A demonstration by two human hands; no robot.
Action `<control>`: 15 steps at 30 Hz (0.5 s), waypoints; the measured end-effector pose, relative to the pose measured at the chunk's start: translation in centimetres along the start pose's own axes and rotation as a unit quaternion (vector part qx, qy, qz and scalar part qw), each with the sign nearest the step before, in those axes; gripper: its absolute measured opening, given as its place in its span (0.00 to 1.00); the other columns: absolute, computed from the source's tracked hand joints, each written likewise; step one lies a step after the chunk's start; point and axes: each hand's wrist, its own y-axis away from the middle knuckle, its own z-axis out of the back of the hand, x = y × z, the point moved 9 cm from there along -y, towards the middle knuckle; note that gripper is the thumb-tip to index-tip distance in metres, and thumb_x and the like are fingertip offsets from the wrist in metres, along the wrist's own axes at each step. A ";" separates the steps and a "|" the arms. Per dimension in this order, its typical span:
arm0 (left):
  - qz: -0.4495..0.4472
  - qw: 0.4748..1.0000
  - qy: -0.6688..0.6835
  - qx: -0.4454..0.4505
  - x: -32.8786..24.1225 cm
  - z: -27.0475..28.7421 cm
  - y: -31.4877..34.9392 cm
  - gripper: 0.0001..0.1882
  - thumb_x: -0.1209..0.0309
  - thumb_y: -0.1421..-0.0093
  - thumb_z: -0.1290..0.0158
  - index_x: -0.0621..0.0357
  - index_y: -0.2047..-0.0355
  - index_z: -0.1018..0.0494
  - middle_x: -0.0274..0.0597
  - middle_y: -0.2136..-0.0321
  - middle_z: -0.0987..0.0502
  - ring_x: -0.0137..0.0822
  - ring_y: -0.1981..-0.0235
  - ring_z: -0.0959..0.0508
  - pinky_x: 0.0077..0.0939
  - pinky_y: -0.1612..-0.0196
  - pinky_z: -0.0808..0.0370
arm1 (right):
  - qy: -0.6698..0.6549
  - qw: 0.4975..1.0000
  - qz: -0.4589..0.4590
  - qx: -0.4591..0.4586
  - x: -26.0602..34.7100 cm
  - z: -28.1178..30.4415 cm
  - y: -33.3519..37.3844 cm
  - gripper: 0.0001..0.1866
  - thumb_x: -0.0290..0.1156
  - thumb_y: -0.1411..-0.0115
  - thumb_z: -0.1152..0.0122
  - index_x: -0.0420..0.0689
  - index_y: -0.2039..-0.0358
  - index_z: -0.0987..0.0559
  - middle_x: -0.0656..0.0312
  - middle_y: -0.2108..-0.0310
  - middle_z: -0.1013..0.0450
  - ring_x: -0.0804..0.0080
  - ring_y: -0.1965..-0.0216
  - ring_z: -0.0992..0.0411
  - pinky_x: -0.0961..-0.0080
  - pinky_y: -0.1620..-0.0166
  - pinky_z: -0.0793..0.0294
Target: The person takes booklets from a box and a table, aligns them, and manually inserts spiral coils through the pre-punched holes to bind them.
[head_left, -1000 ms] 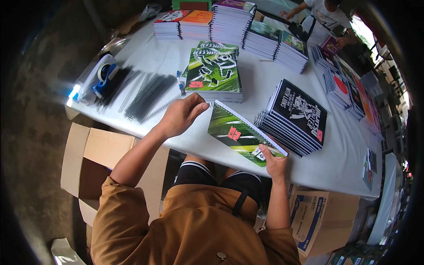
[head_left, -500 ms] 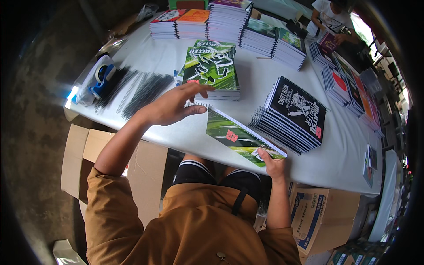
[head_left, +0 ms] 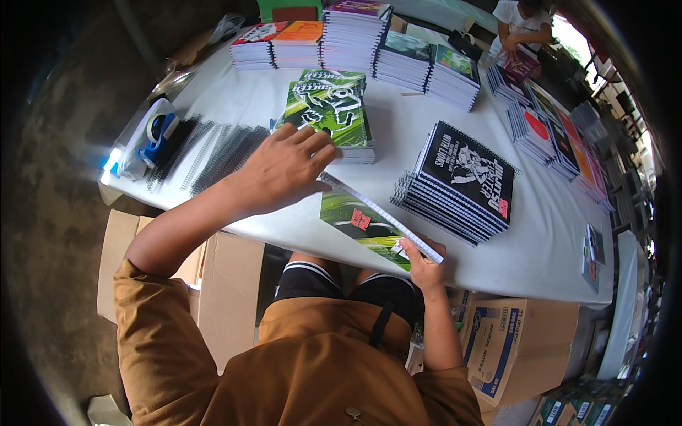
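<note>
A green notebook (head_left: 361,221) is tilted over the table's near edge, its white spine edge slanting from upper left down to the right. My right hand (head_left: 424,264) grips its lower right end, thumb on the cover. My left hand (head_left: 288,169) curls at the upper left end of the spine, fingers and thumb closed round the spiral coil, which the hand mostly hides. Behind this hand stands a stack of green notebooks (head_left: 330,117). To the left lie several loose black spiral coils (head_left: 224,153). A stack of black spiral-bound notebooks (head_left: 465,170) stands right of the green notebook.
A blue tape dispenser (head_left: 160,135) sits at the table's left. Stacks of notebooks (head_left: 352,42) line the far side, with more notebooks (head_left: 536,131) along the right. Cardboard boxes (head_left: 529,341) stand below the table. A person (head_left: 522,32) is at the far right.
My left hand has gone from spread fingers to closed ones at the coil's end. The green notebook has turned more edge-on, still in my right hand. The whole view has shifted slightly.
</note>
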 end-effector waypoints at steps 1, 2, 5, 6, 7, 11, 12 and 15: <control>0.000 1.000 -0.001 0.001 0.2 0.0 0.2 0.09 0.66 0.51 0.42 0.54 0.71 0.27 0.36 0.71 0.27 0.34 0.63 0.27 0.29 0.57 0.35 | 0.014 1.000 0.021 0.002 0.5 -0.1 -0.1 0.09 0.21 0.46 0.43 0.35 0.64 0.22 0.53 0.71 0.23 0.71 0.72 0.24 0.78 0.67 0.27; -0.012 0.992 0.033 0.119 0.3 -1.9 0.6 0.12 0.65 0.52 0.41 0.53 0.69 0.28 0.36 0.69 0.28 0.34 0.62 0.28 0.29 0.57 0.35 | 0.034 0.999 0.023 0.014 0.5 -0.2 0.2 0.10 0.20 0.47 0.44 0.36 0.63 0.22 0.52 0.67 0.23 0.68 0.69 0.23 0.76 0.65 0.26; -0.016 0.971 0.069 0.229 -0.2 -3.1 1.3 0.18 0.64 0.55 0.39 0.52 0.64 0.30 0.38 0.61 0.30 0.37 0.57 0.31 0.33 0.55 0.36 | 0.047 0.996 0.081 0.002 1.5 -0.5 0.4 0.10 0.21 0.47 0.42 0.33 0.63 0.23 0.54 0.75 0.24 0.76 0.75 0.27 0.81 0.70 0.30; -0.004 0.990 0.035 0.134 -0.5 -1.5 0.8 0.18 0.65 0.55 0.39 0.53 0.63 0.30 0.39 0.59 0.30 0.38 0.55 0.31 0.34 0.53 0.37 | 0.046 0.996 0.080 0.003 1.6 -0.7 0.4 0.10 0.21 0.47 0.42 0.33 0.63 0.23 0.54 0.75 0.24 0.76 0.75 0.27 0.81 0.70 0.30; 0.008 0.999 0.000 0.038 -0.8 0.1 0.4 0.19 0.65 0.55 0.39 0.54 0.63 0.29 0.41 0.57 0.31 0.39 0.54 0.31 0.36 0.51 0.37 | 0.042 0.996 0.081 -0.010 1.8 -0.7 0.4 0.10 0.21 0.47 0.42 0.33 0.63 0.23 0.55 0.75 0.24 0.76 0.75 0.27 0.81 0.70 0.30; -0.020 0.999 -0.040 0.020 0.1 -0.5 2.1 0.18 0.65 0.53 0.40 0.54 0.61 0.27 0.40 0.54 0.30 0.39 0.51 0.31 0.35 0.50 0.37 | 0.030 0.996 0.079 -0.026 1.8 -0.5 0.6 0.09 0.21 0.46 0.42 0.33 0.64 0.23 0.55 0.75 0.24 0.75 0.75 0.27 0.81 0.70 0.30; 0.018 0.973 0.063 0.222 1.0 -3.1 2.3 0.16 0.65 0.51 0.42 0.52 0.62 0.27 0.38 0.57 0.27 0.38 0.54 0.29 0.32 0.51 0.36 | 0.032 0.996 0.074 -0.026 1.6 -0.4 0.8 0.09 0.21 0.46 0.42 0.33 0.64 0.23 0.55 0.75 0.24 0.75 0.75 0.27 0.81 0.70 0.30; 0.025 0.983 0.079 0.162 0.8 -0.7 0.6 0.12 0.65 0.51 0.42 0.52 0.66 0.27 0.35 0.65 0.25 0.36 0.60 0.28 0.31 0.55 0.35 | 0.024 0.998 0.054 -0.004 1.3 -0.7 0.7 0.09 0.21 0.46 0.42 0.33 0.64 0.23 0.56 0.75 0.24 0.75 0.75 0.27 0.81 0.70 0.30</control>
